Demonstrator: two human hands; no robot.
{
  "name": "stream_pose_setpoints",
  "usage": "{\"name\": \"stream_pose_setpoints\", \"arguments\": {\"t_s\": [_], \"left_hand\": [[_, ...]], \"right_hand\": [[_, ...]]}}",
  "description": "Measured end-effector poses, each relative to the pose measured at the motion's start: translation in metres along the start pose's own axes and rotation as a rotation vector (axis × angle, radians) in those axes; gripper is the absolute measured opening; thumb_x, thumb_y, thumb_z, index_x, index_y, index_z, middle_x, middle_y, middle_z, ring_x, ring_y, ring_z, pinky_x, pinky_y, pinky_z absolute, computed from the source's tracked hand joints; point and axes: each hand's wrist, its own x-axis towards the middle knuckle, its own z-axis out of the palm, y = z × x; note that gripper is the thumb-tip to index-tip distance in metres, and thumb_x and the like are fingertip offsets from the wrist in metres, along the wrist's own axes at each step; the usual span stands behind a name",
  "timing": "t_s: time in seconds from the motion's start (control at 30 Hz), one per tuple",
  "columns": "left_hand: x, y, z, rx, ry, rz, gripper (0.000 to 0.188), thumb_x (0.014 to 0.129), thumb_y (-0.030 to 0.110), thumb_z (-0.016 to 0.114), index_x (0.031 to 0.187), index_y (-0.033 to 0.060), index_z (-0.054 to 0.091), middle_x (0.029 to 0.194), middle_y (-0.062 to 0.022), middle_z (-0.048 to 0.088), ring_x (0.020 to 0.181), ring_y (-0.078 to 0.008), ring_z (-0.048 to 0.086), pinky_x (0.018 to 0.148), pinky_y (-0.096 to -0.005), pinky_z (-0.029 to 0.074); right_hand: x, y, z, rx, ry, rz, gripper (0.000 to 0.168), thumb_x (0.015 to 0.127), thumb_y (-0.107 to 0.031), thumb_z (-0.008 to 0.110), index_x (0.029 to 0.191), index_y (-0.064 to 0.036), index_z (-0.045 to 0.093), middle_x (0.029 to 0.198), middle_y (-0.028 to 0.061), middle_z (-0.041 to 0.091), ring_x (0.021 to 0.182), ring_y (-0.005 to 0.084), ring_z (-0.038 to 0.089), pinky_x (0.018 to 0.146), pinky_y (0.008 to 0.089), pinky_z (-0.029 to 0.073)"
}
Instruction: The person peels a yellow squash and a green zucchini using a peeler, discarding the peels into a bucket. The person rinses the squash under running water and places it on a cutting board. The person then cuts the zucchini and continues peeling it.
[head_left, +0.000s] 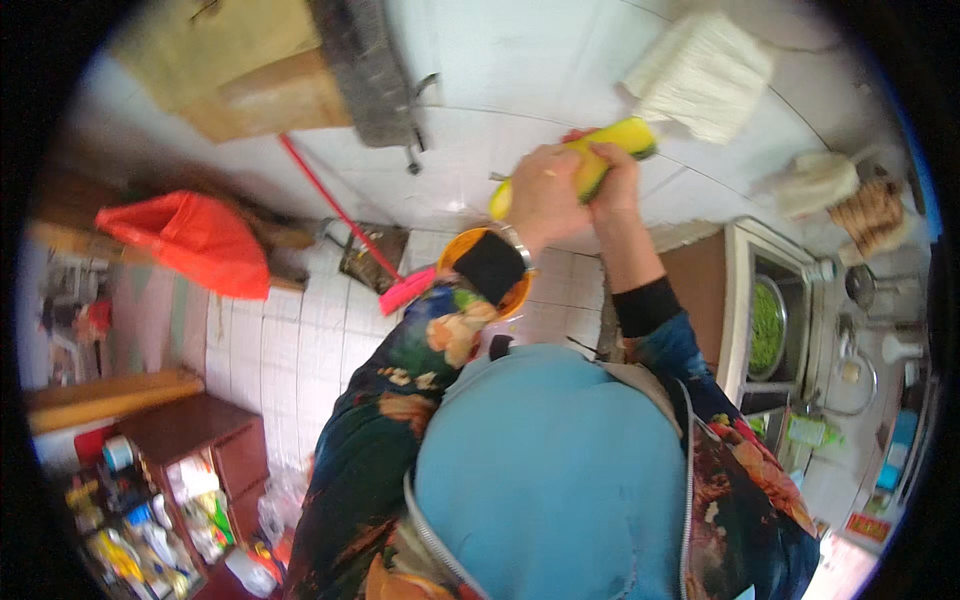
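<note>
Both my hands are raised in front of me around a long vegetable with yellow flesh and strips of green skin, perhaps a squash (619, 146). My left hand (546, 191) grips its lower left part, and something red shows just behind the fingers. My right hand (615, 180) holds it nearer the upper right end, thumb on top. Below my left wrist, an orange bucket (517, 300) stands on the tiled floor, partly hidden by my cuff. Whether a tool is in either hand cannot be told.
A broom with a red handle (330, 196) and pink head leans at the left, near a red plastic bag (191, 244). To the right, a sink (799, 300) holds a metal bowl of shredded green food (765, 326). White cloths (705, 79) hang on the tiled wall.
</note>
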Motion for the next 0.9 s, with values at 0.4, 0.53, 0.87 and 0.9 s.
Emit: {"name": "stream_pose_setpoints", "arguments": {"t_s": [0.4, 0.53, 0.87, 0.9], "left_hand": [[0.001, -0.003, 0.003, 0.018, -0.132, -0.028, 0.025, 0.056, 0.016, 0.076, 0.07, 0.0034, 0.058, 0.071, -0.0155, 0.06, 0.069, -0.0341, 0.06, 0.063, -0.0415, 0.048], [-0.001, 0.001, 0.004, 0.059, -0.115, -0.036, 0.025, 0.057, 0.016, 0.075, 0.071, 0.0038, 0.06, 0.072, -0.0161, 0.061, 0.07, -0.035, 0.06, 0.063, -0.0418, 0.048], [0.003, 0.011, 0.009, -0.135, -0.056, -0.153, 0.024, 0.06, 0.011, 0.074, 0.076, 0.0004, 0.059, 0.071, -0.0126, 0.063, 0.067, -0.0287, 0.062, 0.064, -0.0368, 0.05], [0.002, 0.011, 0.006, -0.176, -0.106, -0.181, 0.024, 0.06, 0.011, 0.074, 0.075, 0.0006, 0.059, 0.07, -0.0117, 0.063, 0.066, -0.0276, 0.062, 0.063, -0.0357, 0.049]], "right_hand": [[-0.005, -0.001, 0.007, -0.071, 0.064, -0.1, 0.028, 0.071, -0.001, 0.053, 0.099, 0.003, 0.052, 0.093, 0.0187, 0.061, 0.089, 0.03, 0.06, 0.086, 0.0414, 0.05], [-0.006, -0.002, 0.005, -0.062, 0.051, -0.116, 0.027, 0.069, 0.0, 0.053, 0.096, 0.003, 0.053, 0.092, 0.0188, 0.061, 0.086, 0.0293, 0.061, 0.084, 0.0409, 0.051], [-0.016, -0.011, 0.015, -0.267, 0.092, -0.266, 0.026, 0.069, 0.002, 0.056, 0.095, 0.005, 0.056, 0.092, 0.0173, 0.064, 0.086, 0.0264, 0.063, 0.077, 0.0371, 0.052], [-0.017, -0.012, 0.016, -0.245, 0.094, -0.245, 0.026, 0.07, 0.002, 0.055, 0.095, 0.005, 0.056, 0.092, 0.0175, 0.064, 0.085, 0.0263, 0.063, 0.077, 0.0372, 0.052]]}}
